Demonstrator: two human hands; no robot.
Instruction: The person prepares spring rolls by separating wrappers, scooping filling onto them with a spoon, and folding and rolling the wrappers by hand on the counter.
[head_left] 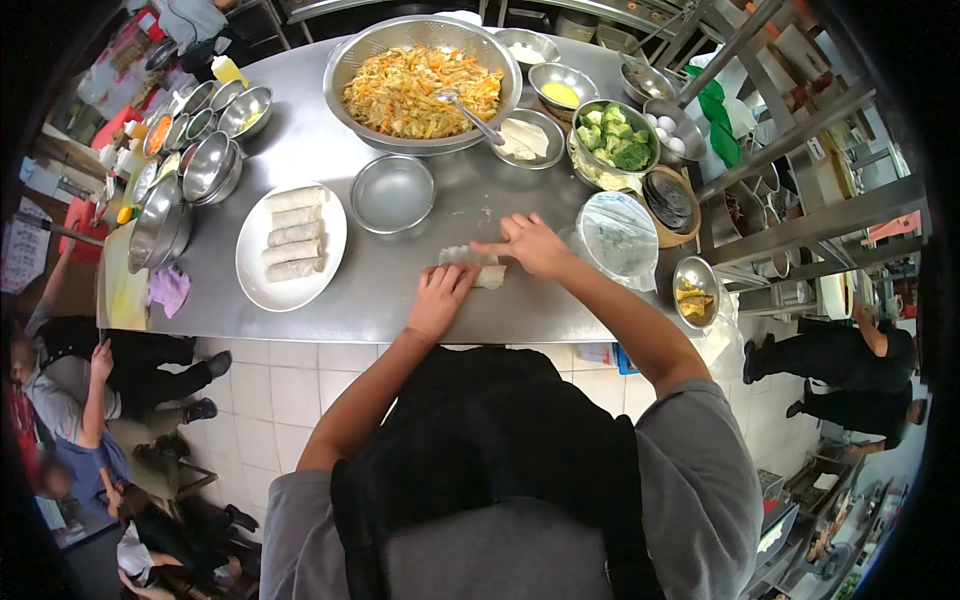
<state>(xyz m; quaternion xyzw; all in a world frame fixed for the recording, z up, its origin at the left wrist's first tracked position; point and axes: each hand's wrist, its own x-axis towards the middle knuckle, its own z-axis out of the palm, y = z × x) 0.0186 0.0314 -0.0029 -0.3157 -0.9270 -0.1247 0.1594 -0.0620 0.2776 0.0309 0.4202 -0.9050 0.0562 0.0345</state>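
Observation:
Near the front edge of the steel table lies a partly rolled spring roll [489,277], its pale wrapper's far flap still flat on the steel. My left hand [443,300] is closed over the roll's left part, hiding that end. With the index finger stretched out, my right hand [535,247] touches the wrapper's far flap; its other fingers are apart and hold nothing. To the left, a white oval plate [252,283] bears several finished rolls [296,233] in a column. A small steel bowl [393,195] of clear liquid stands beyond my left hand.
At the back, a large perforated bowl [335,92] holds shredded vegetable filling and a spoon [470,115]. Broccoli [612,135], a plastic-covered container [617,235] and several bowls line the right. Stacked steel bowls [210,165] and a purple cloth [170,288] are left. Other people stand on both sides.

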